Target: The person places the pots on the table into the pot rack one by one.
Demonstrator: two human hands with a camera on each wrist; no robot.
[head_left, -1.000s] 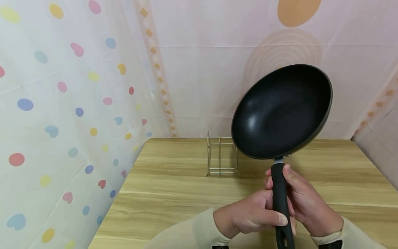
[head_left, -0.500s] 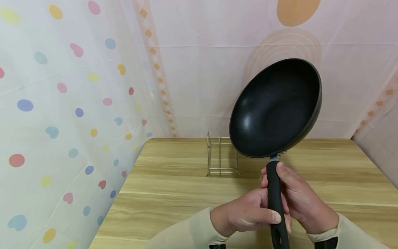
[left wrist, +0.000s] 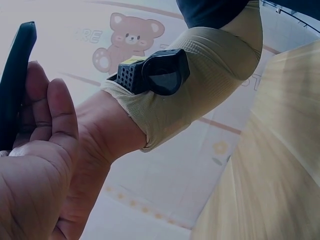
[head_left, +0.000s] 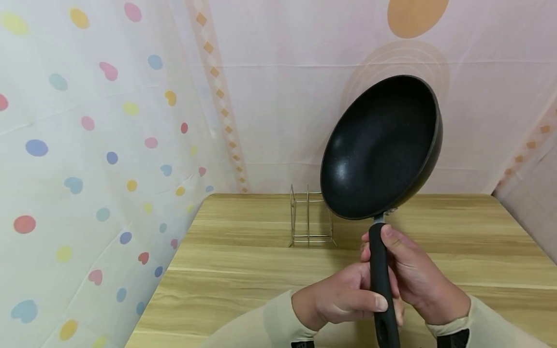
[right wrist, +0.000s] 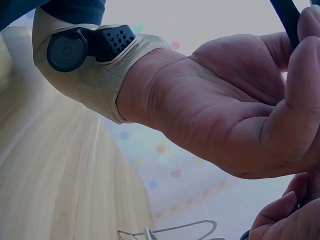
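Observation:
A black frying pan (head_left: 378,145) with deep, curved sides is held up over the table, tilted so its dark inside faces the head camera. Low on its black handle (head_left: 380,266), my left hand (head_left: 337,297) grips with the thumb laid across the front. My right hand (head_left: 422,275) holds the upper handle from the right, its thumb along the side near the metal neck. Some fingers of both hands are hidden behind the handle. Only part of the dark pan handle (left wrist: 15,85) shows in the left wrist view.
A thin wire rack (head_left: 308,217) stands on the wood-grain table (head_left: 239,275), behind and left of the hands. The pan's rim overlaps its right side in the head view. A patterned curtain (head_left: 278,111) hangs behind the table and along its left.
The pan has shifted left and slightly up, and its bowl has turned so more of the outer right side shows. Both hands moved left with it, keeping their grip on the handle.

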